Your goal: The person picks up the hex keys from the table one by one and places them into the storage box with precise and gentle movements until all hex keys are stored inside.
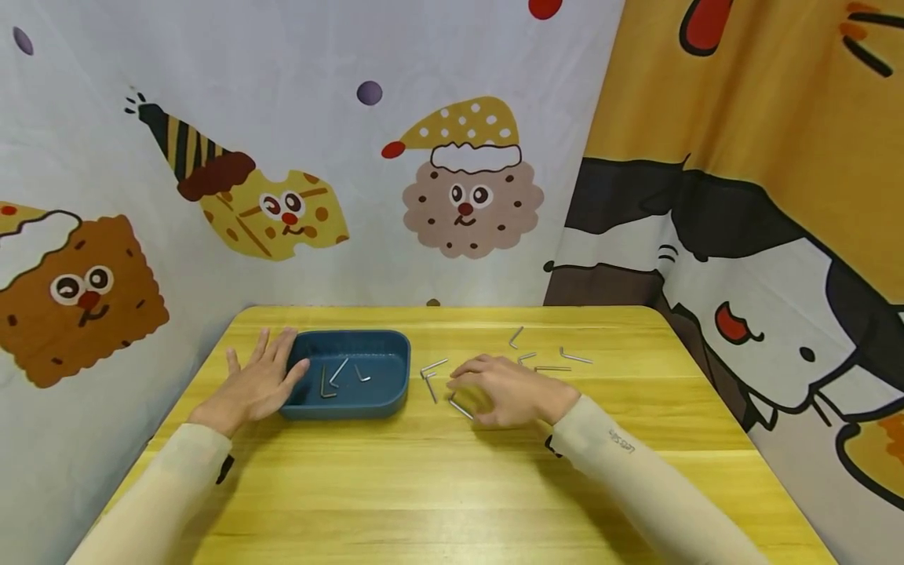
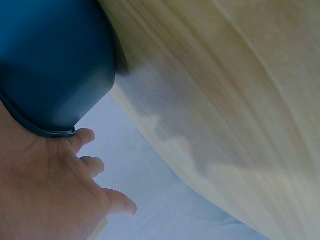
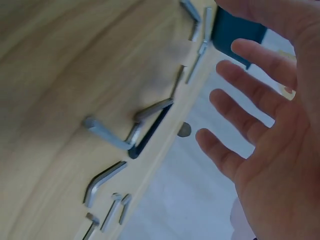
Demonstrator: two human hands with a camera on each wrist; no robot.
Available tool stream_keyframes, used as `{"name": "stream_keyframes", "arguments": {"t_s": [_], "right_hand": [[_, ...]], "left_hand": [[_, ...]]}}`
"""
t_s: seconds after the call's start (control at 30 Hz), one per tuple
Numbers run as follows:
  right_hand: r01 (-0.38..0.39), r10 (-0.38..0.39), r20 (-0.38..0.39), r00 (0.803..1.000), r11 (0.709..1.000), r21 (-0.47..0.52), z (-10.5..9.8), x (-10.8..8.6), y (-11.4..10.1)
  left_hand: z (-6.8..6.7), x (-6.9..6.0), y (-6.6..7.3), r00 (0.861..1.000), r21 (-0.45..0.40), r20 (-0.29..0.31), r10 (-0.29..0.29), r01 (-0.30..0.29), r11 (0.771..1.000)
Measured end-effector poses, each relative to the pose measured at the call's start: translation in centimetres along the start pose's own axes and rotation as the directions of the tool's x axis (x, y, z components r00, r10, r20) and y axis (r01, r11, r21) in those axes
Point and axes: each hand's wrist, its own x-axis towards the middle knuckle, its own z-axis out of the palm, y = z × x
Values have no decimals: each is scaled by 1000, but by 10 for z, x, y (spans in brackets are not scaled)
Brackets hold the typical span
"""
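Observation:
My left hand (image 1: 256, 382) rests with spread fingers against the left end of a blue tray (image 1: 353, 410); the left wrist view has the palm (image 2: 50, 185) against the tray's wall (image 2: 60, 65). Inside the tray lie several L-shaped hex keys (image 1: 340, 372). My right hand (image 1: 510, 390) hovers over the table with fingers loosely bent and nothing held. A hex key (image 1: 461, 409) lies below its fingers, and two more (image 1: 434, 366) lie between it and the tray. In the right wrist view, the hand (image 3: 280, 125) has its fingers apart beside several keys (image 3: 102, 180).
Farther back and right on the wooden table (image 1: 438, 486) lie several other hex keys (image 1: 552, 369). One (image 1: 517, 337) is near the back edge. A patterned curtain (image 1: 466, 71) hangs behind the table and along its sides.

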Motion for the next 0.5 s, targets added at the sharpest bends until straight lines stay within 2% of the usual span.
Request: {"name": "stream_keyframes", "arguments": {"t_s": [0.1,0.27,0.5], "right_hand": [[26,-26,37,999,1000,-3,4,-1,1],[62,-61,51,997,998,-20,10,1,4],[70,-68,76,995,997,-16,11,5,4]], "left_hand": [[0,0,0,1000,-2,6,-2,2,1000],[1,0,0,1000,-4,8,-5,5,1000],[0,1,0,1000,-1,6,-7,7,1000]]}}
